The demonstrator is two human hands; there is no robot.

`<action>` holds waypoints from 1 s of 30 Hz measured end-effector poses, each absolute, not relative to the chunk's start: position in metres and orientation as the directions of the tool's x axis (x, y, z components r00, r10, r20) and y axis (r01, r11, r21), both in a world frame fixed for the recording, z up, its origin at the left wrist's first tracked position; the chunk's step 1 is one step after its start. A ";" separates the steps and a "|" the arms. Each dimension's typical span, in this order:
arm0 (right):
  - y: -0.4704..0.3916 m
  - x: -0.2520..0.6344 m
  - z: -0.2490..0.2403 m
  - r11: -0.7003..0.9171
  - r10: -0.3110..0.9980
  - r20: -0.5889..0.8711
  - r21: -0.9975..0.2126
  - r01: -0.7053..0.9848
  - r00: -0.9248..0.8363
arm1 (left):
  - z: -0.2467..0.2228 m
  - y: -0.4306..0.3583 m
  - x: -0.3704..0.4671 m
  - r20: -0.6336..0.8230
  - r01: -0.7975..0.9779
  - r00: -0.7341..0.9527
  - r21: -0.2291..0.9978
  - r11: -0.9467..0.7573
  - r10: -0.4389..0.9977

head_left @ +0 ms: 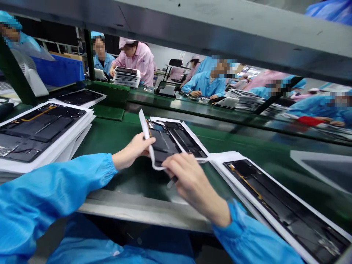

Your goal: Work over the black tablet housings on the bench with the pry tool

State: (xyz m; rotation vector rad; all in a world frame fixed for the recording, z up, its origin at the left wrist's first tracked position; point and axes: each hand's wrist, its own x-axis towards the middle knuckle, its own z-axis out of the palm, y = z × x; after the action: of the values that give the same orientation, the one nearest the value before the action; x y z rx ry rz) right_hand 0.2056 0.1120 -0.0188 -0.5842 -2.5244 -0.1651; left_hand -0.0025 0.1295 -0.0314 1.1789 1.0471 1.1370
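My left hand (134, 150) is closed on the left edge of a black tablet back panel (166, 145), thumb on its inner face. A white foam sheet (145, 128) lies behind the panel, and both are tilted up off the bench. My right hand (189, 179) is closed around a dark pen-like tool (172, 182), its fingertips at the panel's near right corner. They hide that corner and most of the tool. Just behind, another black panel (188, 139) rests on white sheeting on the green bench.
A stack of panels with white sheets (62, 152) stands at left, another panel (78, 97) behind it. On the right lies a panel stack (275, 194) near the bench edge. A metal beam (220, 33) crosses overhead. Co-workers in blue and pink sit across the green line.
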 end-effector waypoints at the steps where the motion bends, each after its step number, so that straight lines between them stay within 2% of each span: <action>1: 0.098 0.201 -0.022 0.913 0.363 0.539 -0.045 0.405 -0.760 | -0.032 0.118 -0.011 -0.019 -0.089 0.107 0.996 0.029 0.994; 3: 0.075 0.197 -0.030 0.923 0.385 0.580 -0.230 0.309 -0.718 | -0.033 0.090 -0.031 -0.052 -0.042 0.055 0.998 0.054 0.997; 6: 0.054 0.198 -0.040 0.852 0.499 0.641 -0.487 0.194 -0.583 | -0.040 0.054 -0.062 -0.186 0.039 0.025 0.982 0.185 0.982; 9: 0.043 0.193 -0.047 0.784 0.588 0.652 -0.606 0.136 -0.479 | -0.051 0.041 -0.079 -0.273 0.047 0.071 0.962 0.270 0.960; 12: 0.037 0.179 -0.055 0.727 0.622 0.642 -0.686 0.025 -0.447 | -0.060 0.044 -0.086 -0.267 0.151 0.126 0.957 0.248 0.955; 14: 0.032 0.169 -0.062 0.709 0.638 0.626 -0.705 0.024 -0.448 | -0.063 0.045 -0.094 -0.197 0.366 0.142 0.921 0.133 0.970; 15: 0.030 0.166 -0.065 0.710 0.643 0.619 -0.703 0.047 -0.451 | -0.062 0.043 -0.100 -0.124 0.511 0.132 0.858 0.040 0.983; 16: 0.029 0.163 -0.069 0.712 0.644 0.608 -0.698 0.074 -0.465 | -0.061 0.040 -0.105 -0.025 0.660 0.120 0.749 -0.061 0.992; 18: 0.024 0.159 -0.076 0.716 0.634 0.580 -0.690 0.106 -0.511 | -0.057 0.028 -0.115 0.188 0.864 0.160 0.448 -0.230 0.969; 19: 0.022 0.158 -0.080 0.717 0.623 0.563 -0.689 0.109 -0.543 | -0.056 0.020 -0.117 0.262 0.900 0.209 0.325 -0.290 0.942; 20: 0.019 0.156 -0.083 0.722 0.607 0.548 -0.683 0.111 -0.575 | -0.055 0.013 -0.119 0.299 0.902 0.271 0.252 -0.349 0.915; 21: 0.017 0.153 -0.085 0.733 0.590 0.541 -0.671 0.116 -0.599 | -0.055 0.005 -0.119 0.308 0.885 0.332 0.225 -0.408 0.891; 24: 0.010 0.143 -0.089 0.789 0.553 0.559 -0.590 0.172 -0.618 | -0.059 -0.008 -0.117 0.261 0.820 0.446 0.265 -0.508 0.856; 26: 0.009 0.136 -0.091 0.817 0.536 0.584 -0.542 0.200 -0.610 | -0.060 -0.008 -0.114 0.207 0.801 0.480 0.294 -0.522 0.853; 30: 0.010 0.130 -0.096 0.821 0.533 0.589 -0.533 0.204 -0.607 | -0.055 0.002 -0.107 0.055 0.772 0.542 0.362 -0.523 0.838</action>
State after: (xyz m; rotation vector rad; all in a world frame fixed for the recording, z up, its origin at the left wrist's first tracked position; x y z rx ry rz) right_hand 0.1304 0.0098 -0.0956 -0.5380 -2.2151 0.5377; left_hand -0.1070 0.0024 -0.0549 2.4873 1.3372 0.3211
